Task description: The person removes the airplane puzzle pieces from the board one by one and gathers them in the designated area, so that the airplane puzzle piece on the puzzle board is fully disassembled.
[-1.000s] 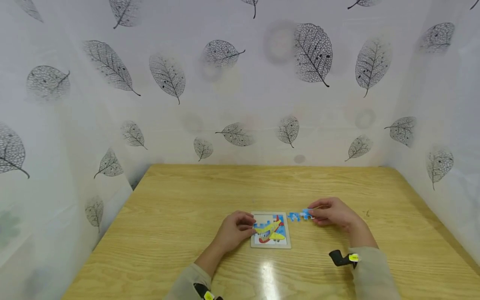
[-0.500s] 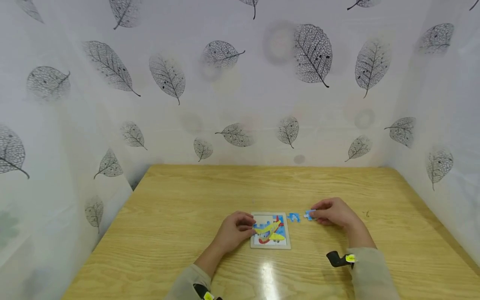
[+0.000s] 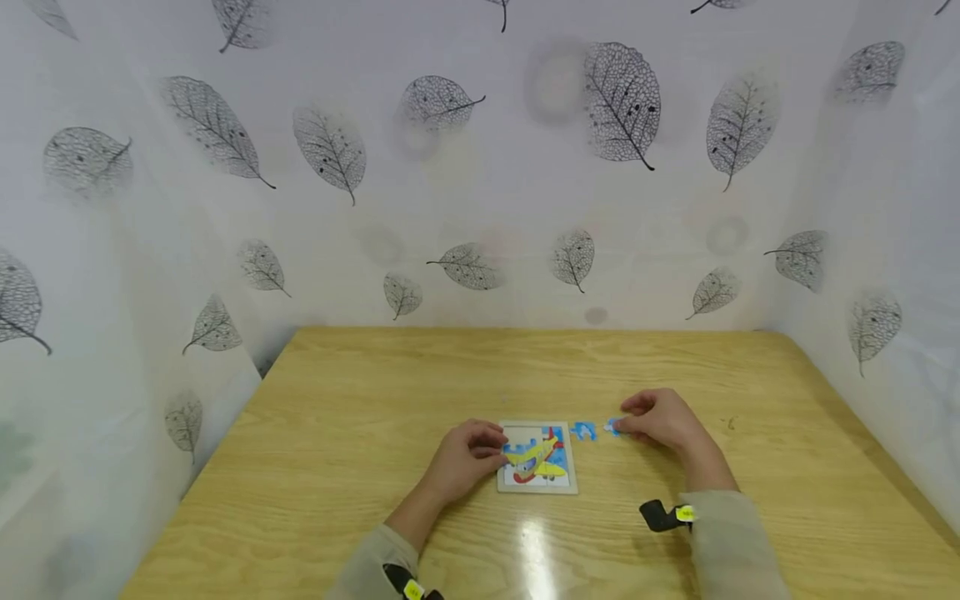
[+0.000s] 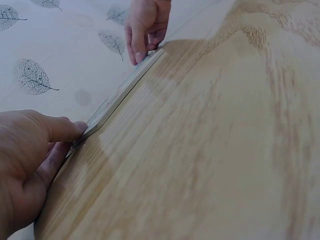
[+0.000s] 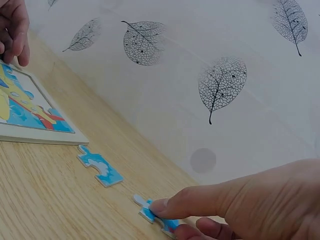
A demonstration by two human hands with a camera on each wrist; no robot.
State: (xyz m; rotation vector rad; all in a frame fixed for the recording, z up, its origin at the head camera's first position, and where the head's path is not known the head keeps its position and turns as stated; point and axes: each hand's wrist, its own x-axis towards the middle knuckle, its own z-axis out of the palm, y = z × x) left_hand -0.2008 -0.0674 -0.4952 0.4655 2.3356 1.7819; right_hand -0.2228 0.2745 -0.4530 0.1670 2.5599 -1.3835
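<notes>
Pinching a blue piece (image 5: 145, 212), the right hand (image 3: 662, 420) lay right of the tray (image 3: 538, 490) the left hand (image 3: 461, 458) gripped.

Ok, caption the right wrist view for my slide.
Right hand pinches a blue puzzle piece; a second piece lies between it and the framed puzzle.

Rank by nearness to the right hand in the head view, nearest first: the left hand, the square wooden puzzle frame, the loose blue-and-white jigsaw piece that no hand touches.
1. Loose blue-and-white jigsaw piece: left of the right hand.
2. Square wooden puzzle frame: farther left, just past that piece.
3. Left hand: farthest, at the frame's left edge.
</notes>
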